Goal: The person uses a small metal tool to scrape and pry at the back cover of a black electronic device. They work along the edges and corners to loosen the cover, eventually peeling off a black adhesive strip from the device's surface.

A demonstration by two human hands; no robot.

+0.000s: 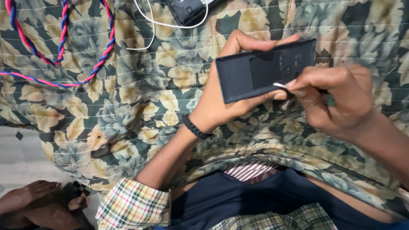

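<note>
Panel (265,70) gripped in my left hand (223,100), inner side up, my right hand (336,100) pinching a white strip (280,85) against it.

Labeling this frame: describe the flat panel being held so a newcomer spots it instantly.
Over the floral quilt, right of centre, the left hand grips a dark flat rectangular panel. The right hand pinches a small white sliver against its lower edge; unlike the dark device above, it's handheld.

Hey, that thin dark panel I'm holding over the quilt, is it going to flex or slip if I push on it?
The dark panel looks thin and flat, so it probably flexes a little and weighs little. Your left hand grips it only by its edges, so a hard push from your right hand might twist it loose. Its matte surface seems unlikely to slip.
</note>
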